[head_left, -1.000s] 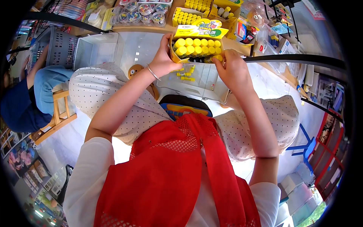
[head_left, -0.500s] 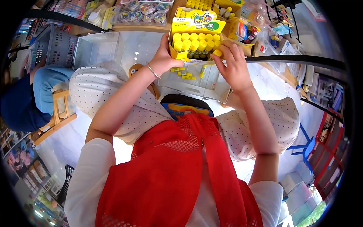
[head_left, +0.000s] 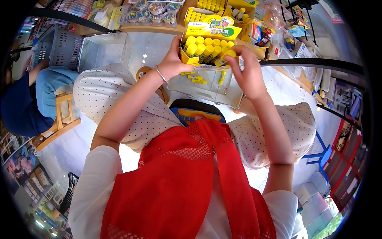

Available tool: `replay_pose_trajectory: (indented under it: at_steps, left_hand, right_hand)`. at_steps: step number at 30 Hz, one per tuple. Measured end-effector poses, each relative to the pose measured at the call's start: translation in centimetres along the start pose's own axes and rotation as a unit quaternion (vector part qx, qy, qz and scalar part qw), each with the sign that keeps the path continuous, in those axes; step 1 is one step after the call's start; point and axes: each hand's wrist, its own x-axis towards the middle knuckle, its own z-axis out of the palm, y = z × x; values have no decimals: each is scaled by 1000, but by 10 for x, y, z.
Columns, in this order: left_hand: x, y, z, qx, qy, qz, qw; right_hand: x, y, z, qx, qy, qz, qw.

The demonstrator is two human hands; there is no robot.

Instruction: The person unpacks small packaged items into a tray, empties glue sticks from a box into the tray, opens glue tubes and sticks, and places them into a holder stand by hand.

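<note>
A yellow display box [head_left: 195, 30] of glue sticks is held up in front of me, its printed lid flap raised at the back. My left hand [head_left: 174, 63] is closed around the box's left side, thumb along the front. Rows of yellow-capped glue sticks fill much of the box, with a dark gap near the front. At the front right corner, the fingers of my right hand [head_left: 248, 73] pinch a tilted glue stick [head_left: 227, 55] by its cap. Below the box, several small yellow glue sticks [head_left: 197, 80] lie in a wire-mesh basket [head_left: 191, 92].
More boxes of glue sticks [head_left: 211, 4] stand on the shelf behind. Clear tubs of colourful pins [head_left: 156, 14] are to their left. An empty mesh basket [head_left: 101, 51] and a grey crate [head_left: 67, 49] sit at left, near a seated person [head_left: 24, 103]. A blue stool [head_left: 322, 159] is at right.
The box has tilted and shifted slightly to the right in my left hand. The glue stick in my right fingers leans more and sits a little higher.
</note>
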Motion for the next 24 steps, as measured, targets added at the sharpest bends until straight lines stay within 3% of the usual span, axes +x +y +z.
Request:
replay_pose_trajectory:
  at_steps: [1,2,4,7,10,17,18,20,21,22,24]
  left_hand:
    - [0,3,1,3,10,-7,1000]
    - [0,9,4,6,20,-13,1000]
    - [2,12,2,13,45,-15,999]
    - [6,6,-8,22,84,-19,996]
    - [8,1,-13,35,113,-34,992]
    - [12,-3,-16,-24,156,-56,986]
    - [12,-2,-16,-44,147,-60,986]
    - [12,2,-16,-73,126,-58,988]
    - [11,4,-14,-81,115,-53,989]
    - [10,7,-13,-87,104,-48,990]
    - [9,10,-10,-64,83,-14,994]
  right_hand:
    - [-1,-1,-1,4,11,31,999]
    - [0,3,-2,104,54,93,989]
    - [3,17,-5,299,139,212,920]
    - [6,47,-13,305,28,349,886]
    - [0,57,-1,322,-35,414,851]
    - [-6,70,-3,311,-32,407,858]
    - [-6,71,-3,223,-39,398,889]
    - [-15,72,1,32,-75,232,969]
    - [-18,70,2,-65,-92,142,984]
    - [-13,59,0,-89,-118,186,971]
    - [-5,43,-3,-18,-71,177,981]
